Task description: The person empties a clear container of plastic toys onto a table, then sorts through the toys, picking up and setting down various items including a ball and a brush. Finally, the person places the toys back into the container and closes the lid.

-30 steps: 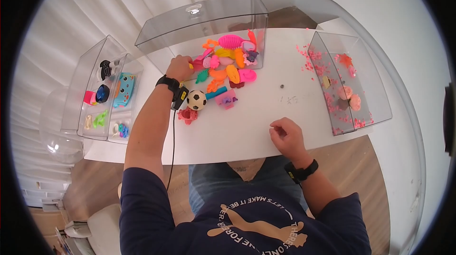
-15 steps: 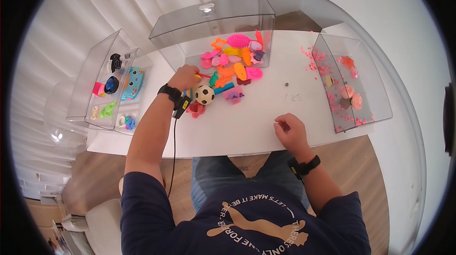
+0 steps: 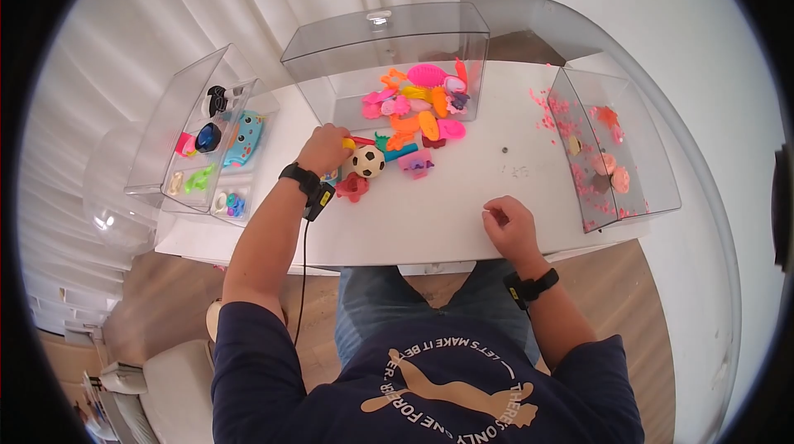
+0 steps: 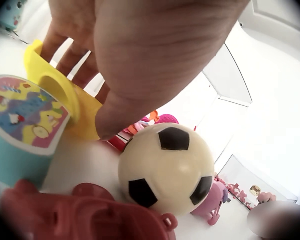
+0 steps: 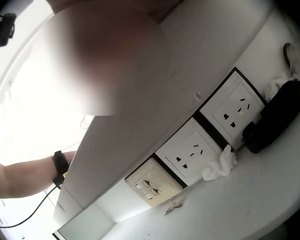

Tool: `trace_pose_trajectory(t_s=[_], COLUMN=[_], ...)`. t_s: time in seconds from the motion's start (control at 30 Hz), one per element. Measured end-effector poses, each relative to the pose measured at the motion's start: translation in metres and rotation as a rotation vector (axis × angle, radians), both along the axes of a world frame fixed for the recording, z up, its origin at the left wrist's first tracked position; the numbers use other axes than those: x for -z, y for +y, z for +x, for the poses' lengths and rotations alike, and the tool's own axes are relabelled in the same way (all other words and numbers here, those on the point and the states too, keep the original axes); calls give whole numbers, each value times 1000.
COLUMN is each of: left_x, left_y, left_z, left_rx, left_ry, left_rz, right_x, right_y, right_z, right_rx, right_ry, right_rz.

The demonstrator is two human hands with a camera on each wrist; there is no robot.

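Note:
In the head view my left hand (image 3: pixel 324 150) is over the table just left of a black-and-white toy soccer ball (image 3: pixel 369 161). It pinches a curved yellow plastic piece (image 4: pixel 82 112), thumb on the near side and fingers behind. Right beside that piece stands a light-blue toy (image 4: pixel 20 160) with a colourful picture on top. A red plastic toy (image 4: pixel 90 215) lies in front of the ball. My right hand (image 3: pixel 511 229) hovers near the table's front edge, fingers loosely curled, holding nothing; in the right wrist view it is blurred out.
Behind the toys stands a clear bin (image 3: pixel 331 100) by a pile of bright plastic toys (image 3: pixel 418 100). A compartmented clear box (image 3: pixel 157 167) with small toys is at the left. Another clear box (image 3: pixel 653 163) with pink bits stands right. A cable (image 3: pixel 304 278) hangs from the left wrist.
My left hand has come back from the bin's front edge toward me, bringing the yellow piece beside the ball. The head view has shifted slightly. My right hand stays in about the same place.

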State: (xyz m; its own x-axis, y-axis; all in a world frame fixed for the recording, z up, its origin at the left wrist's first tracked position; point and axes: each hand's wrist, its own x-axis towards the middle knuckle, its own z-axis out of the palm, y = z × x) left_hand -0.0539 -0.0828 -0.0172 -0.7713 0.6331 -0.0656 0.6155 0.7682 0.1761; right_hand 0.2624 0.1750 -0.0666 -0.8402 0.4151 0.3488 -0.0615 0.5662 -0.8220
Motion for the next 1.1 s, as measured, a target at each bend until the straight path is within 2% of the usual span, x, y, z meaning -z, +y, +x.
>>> trace_pose_trajectory(t_s=[0.07, 0.17, 0.27, 0.33, 0.37, 0.43, 0.53, 0.6, 0.7, 0.77, 0.87, 0.97, 1.1], left_x=[-4, -3, -12, -1, 4, 14, 36, 50, 57, 56, 59, 60, 58], left_y=[-1, -14, -33, -53, -63, -79, -94, -92, -91, -87, -85, -88, -87], left_z=[5, 20, 54, 79, 91, 125, 162, 173, 169, 163, 161, 159, 161], left_rx=[-10, 14, -36, -78, -103, -148, -215, -251, -278, -293, -338, -347, -351], left_ry=[1, 165, 196, 285, 331, 271, 216, 228, 315, 343, 364, 368, 332], left_rz=[15, 244, 406, 448, 468, 485, 511, 524, 602, 574, 520, 518, 525], right_x=[-1, -3, 0, -1, -6, -25, -52, -64, -93, -106, -134, -122, -116], right_y=[0, 1, 4, 9, 15, 30, 44, 47, 36, 30, 20, 15, 26], right_z=[0, 0, 0, -1, -4, -13, -34, -58, -104, -136, -186, -221, -255], right_rx=[3, -5, -37, -72, -133, -258, -393, -384, -356, -410, -474, -249, -191], right_ry=[-10, -28, -34, -63, -163, -373, -419, -285, -212, -160, -400, -330, -472], right_rz=[0, 4, -15, -43, -89, -181, 29, 164, 247, 352, 505, 583, 575])
